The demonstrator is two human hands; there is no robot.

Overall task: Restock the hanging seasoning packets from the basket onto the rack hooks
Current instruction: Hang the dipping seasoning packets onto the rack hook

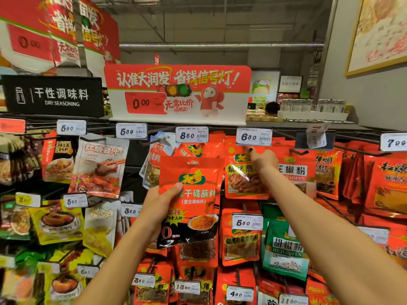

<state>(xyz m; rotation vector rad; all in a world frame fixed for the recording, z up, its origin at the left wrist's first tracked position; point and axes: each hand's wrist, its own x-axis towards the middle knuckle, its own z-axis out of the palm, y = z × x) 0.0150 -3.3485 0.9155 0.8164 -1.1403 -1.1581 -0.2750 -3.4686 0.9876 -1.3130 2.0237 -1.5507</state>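
Both of our bare forearms are reaching up and forward from the bottom of the view toward the rack. We are gripping a red-and-black seasoning packet (191, 201) in our left hand (159, 202), thumb curled over its front face and the other fingers behind it, holding it upright in front of the hanging stock and just below the price tag reading 8.50 (192, 134). Our right hand (263, 160) is stretching higher, with its fingers curled at the top of a red barbecue-dip packet (244, 172) hanging on the hook (247, 148) under the 6.30 tag (253, 136); we cannot tell whether the fingers are pinching the packet or only touching it by the hook. Around these, rows of red, yellow and green packets are hanging on black hooks with white price tags, including a green pepper-powder packet (286, 247) lower right. Above the rack a red-and-white promotional sign (177, 91) is standing on the top shelf, beside a black board (51, 95) lettered DRY SEASONING to its left. Farther off, clear jars (312, 105) are lining a shelf on the right, beneath the grey ceiling.
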